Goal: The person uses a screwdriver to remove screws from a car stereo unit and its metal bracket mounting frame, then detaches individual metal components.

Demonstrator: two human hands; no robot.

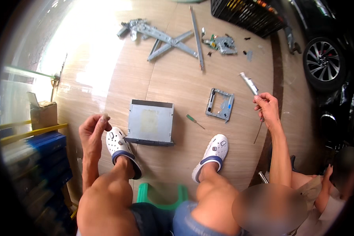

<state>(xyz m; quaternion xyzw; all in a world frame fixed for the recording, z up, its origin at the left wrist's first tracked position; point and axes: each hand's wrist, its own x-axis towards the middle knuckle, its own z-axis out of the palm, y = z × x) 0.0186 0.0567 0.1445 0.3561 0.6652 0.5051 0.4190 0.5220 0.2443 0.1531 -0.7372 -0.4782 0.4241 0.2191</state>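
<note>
The screwdriver is up in the right hand, over the wooden floor on the right side. It is long and thin. Its silver handle sticks up and to the left, away from the person, and its thin dark shaft points down toward the person. The right hand is curled around the middle of it. The left hand is lifted above the left knee, with its fingers bent and the thumb and fingertips pressed close together; I cannot tell if anything tiny is between them. On the floor between the two white shoes sits a flat grey metal box. Just right of it lies a small green-handled screwdriver, pointing down and to the right. Farther right lies a square metal frame. Far up the floor are crossed metal bars and a small metal part with wires. A black plastic crate stands at the top; what is in it is too dim to tell. An open cardboard box stands at the left.
</note>
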